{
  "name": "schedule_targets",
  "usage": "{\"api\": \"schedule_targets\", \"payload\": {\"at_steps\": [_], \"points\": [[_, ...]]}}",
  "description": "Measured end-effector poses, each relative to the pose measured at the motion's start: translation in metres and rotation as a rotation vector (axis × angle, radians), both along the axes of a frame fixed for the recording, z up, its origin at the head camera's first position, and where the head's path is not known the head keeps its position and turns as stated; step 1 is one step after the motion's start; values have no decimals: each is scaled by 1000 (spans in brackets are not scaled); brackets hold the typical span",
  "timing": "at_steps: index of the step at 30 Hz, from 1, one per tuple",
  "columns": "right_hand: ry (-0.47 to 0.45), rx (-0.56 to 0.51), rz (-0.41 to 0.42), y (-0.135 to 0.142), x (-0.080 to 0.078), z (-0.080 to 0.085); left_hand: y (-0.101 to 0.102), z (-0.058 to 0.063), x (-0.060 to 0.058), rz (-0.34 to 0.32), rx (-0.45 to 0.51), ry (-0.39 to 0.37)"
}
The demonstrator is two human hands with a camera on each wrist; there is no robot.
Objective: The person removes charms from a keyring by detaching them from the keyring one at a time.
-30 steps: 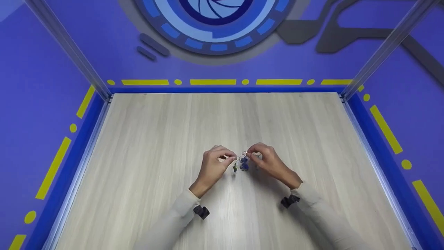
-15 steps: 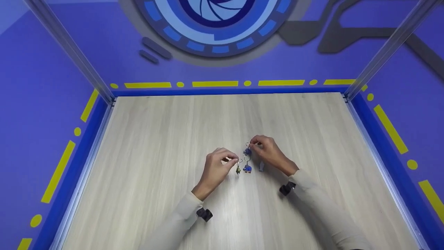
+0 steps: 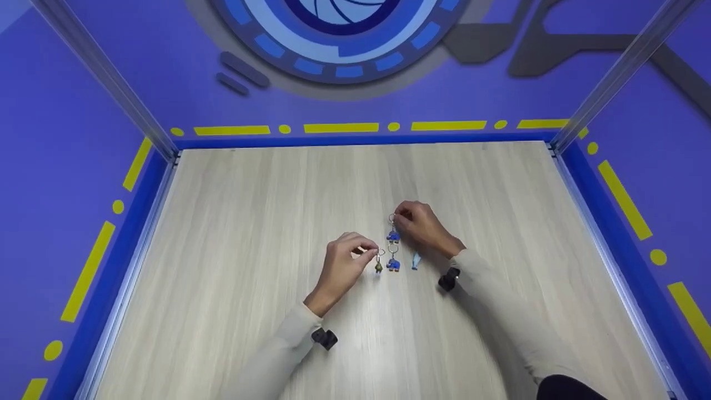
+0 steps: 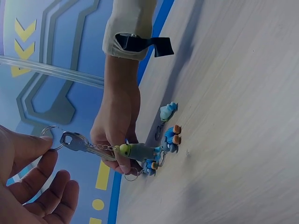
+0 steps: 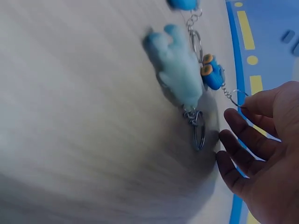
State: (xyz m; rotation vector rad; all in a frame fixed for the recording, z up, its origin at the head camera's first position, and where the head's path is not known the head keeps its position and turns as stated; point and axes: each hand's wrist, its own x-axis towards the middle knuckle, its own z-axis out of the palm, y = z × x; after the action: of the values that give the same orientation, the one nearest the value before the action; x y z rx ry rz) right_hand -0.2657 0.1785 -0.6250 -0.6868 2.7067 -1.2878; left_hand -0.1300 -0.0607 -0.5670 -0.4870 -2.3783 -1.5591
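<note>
My left hand [image 3: 344, 264] pinches a split ring between thumb and forefinger. From that ring hang a metal key [image 4: 74, 142] and a keychain with a small green-headed figure [image 4: 138, 150], dangling over the table. Farther forward, my right hand [image 3: 423, 226] pinches the ring of a blue elephant keychain [image 3: 393, 237] by thumb and fingertip; the elephant's orange feet show in the right wrist view. Just below it, a second blue elephant keychain [image 3: 393, 265] lies on the wood, its ring pointing away from me. A pale blue animal keychain [image 5: 180, 77] rests to the right of it.
The wood-grain table [image 3: 250, 222] is bounded by blue panels with yellow dashes at the back [image 3: 341, 128] and both sides. Metal posts [image 3: 105, 78] stand at the back corners. A dark rounded object [image 3: 566, 389] shows at the bottom right edge.
My right hand has moved away from me with its blue elephant keychain, separating it from the second elephant and uncovering the pale blue keychain. My left hand stays nearly in place.
</note>
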Motion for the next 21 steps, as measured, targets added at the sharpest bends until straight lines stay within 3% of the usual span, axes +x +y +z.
{"api": "schedule_targets", "payload": {"at_steps": [5,11,21], "points": [[-3,-18,-23,2,4,-2,2,-1,-2,-3,4,-5],[53,-50,6,6,22,2,3,-1,-3,-17,6,3],[118,-139,224,3,66,35,8,-2,-4,-55,18,-6]]}}
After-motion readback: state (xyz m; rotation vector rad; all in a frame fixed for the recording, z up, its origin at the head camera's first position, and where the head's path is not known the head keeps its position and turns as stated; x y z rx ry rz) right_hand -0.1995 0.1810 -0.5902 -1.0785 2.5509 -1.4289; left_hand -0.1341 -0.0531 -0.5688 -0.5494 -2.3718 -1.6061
